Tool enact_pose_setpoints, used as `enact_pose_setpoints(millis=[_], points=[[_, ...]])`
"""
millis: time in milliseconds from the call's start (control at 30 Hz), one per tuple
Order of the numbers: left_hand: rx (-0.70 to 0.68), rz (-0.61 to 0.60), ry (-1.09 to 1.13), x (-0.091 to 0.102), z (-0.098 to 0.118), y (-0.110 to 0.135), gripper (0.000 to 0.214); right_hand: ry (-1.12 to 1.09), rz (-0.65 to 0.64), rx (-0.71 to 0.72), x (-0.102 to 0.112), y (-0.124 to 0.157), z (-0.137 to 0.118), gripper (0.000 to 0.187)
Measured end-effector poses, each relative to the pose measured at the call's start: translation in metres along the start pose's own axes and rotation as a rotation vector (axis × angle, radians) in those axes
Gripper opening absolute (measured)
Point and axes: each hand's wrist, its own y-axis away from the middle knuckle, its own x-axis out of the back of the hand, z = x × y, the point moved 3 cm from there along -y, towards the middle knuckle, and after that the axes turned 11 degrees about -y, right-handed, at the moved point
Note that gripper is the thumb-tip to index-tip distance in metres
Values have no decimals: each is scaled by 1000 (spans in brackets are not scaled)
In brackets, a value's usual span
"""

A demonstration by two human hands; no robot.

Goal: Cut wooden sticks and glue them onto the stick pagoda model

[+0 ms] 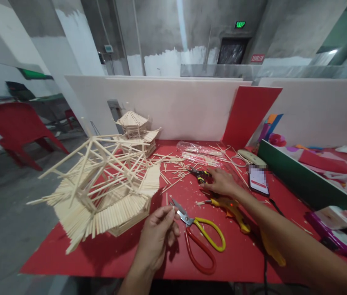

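Note:
My left hand [158,235] hovers over the red table [124,254] near its front edge, fingers pinched on a short thin wooden stick. It sits just right of a large roof-like model of wooden sticks [102,184]. My right hand [221,182] reaches farther back and rests palm down on a black and yellow tool [202,175], fingers curled over it. Scissors with one yellow and one red handle [199,237] lie between the two hands. A yellow glue gun [233,209] lies under my right wrist.
A smaller stick pagoda [135,129] stands at the back by the white partition. Loose sticks and a clear packet of sticks [201,151] are scattered mid-table. A phone [257,180] lies to the right, beside a green divider [302,180]. A red chair [16,127] stands at the left.

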Motion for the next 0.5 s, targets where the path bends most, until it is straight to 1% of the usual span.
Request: enact_pose_setpoints(millis=[67,133,200,267,300,367,433,500], points=[[13,15,14,2,-5,-3,34,8,40,40,9,18,3,66],[7,22,15,2,-8,-5,33,-2,47,61,16,47,4,55],[5,25,1,2,-12,-7,34,-36,-2,66,12,83,0,42],[15,25,-20,1,-15,-7,36,-95,-69,105,-5,118,-9,37],[26,22,-33,0,-16,-6,37,-151,-91,161,-16,133,-16,34],[41,23,-55,1,-17,-4,37,-141,-109,227,-39,154,-28,32],[33,37,-59,3,-16,0,37,-93,-65,240,-54,162,-38,31],[10,67,-48,6,-15,4,38,-25,-14,206,-57,160,-42,28]])
